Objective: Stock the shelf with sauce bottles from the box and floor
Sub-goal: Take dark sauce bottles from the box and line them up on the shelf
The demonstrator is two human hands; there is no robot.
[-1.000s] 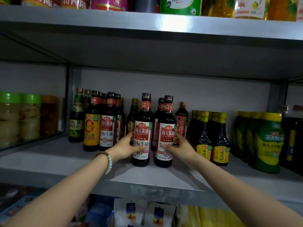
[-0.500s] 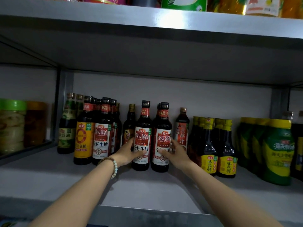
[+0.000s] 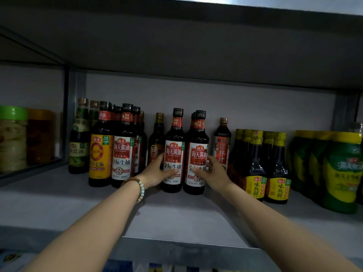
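Your left hand (image 3: pixel 157 174) is wrapped round the lower body of the left soy bottle (image 3: pixel 173 152), thumb across the label. Your right hand (image 3: pixel 215 174) grips the right soy bottle (image 3: pixel 197 156) the same way. Both bottles stand upright on the shelf (image 3: pixel 176 218), side by side mid-row, labels facing you.

Looks like the seating/aligning step. Suggestions:
- Slide, don't lift. Bases flat, push straight toward the far wall.
- Low grip is good for that, but watch the tops for tipping.
- Tight lanes: the brown bottle (image 3: pixel 156 142) sits just behind your left fingers, and the red-label bottle (image 3: pixel 222 148) just beside your right hand. Go in parallel so your knuckles don't clip either.
- Line the fronts up with the left soy group (image 3: pixel 121 154).
- Let go one hand at a time, once each bottle stands steady.
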